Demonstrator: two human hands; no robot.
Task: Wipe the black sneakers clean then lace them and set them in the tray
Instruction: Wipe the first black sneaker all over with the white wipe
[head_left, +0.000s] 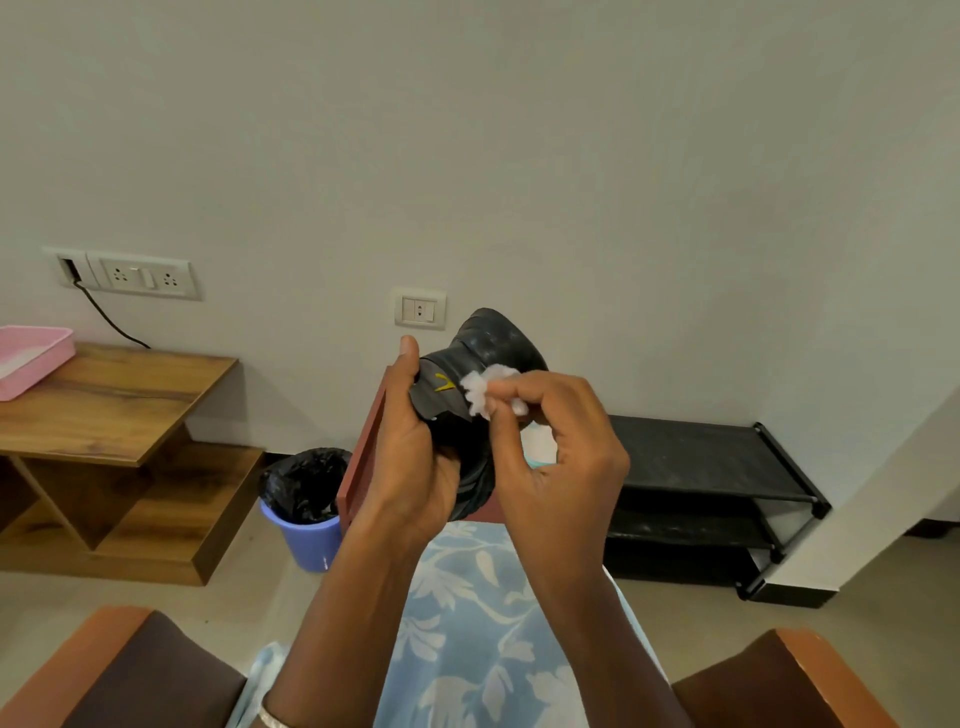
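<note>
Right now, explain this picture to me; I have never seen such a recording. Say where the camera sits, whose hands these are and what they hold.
There is no machine: one camera worn on a person's head looks down at their two bare hands. The left hand grips a raised black sneaker. The right hand pinches a white wad against it, so this looks like the wiping step. The pink tray rests on the wooden table at far left. On the floor stand a lined blue bucket and a black shoe rack.
</note>
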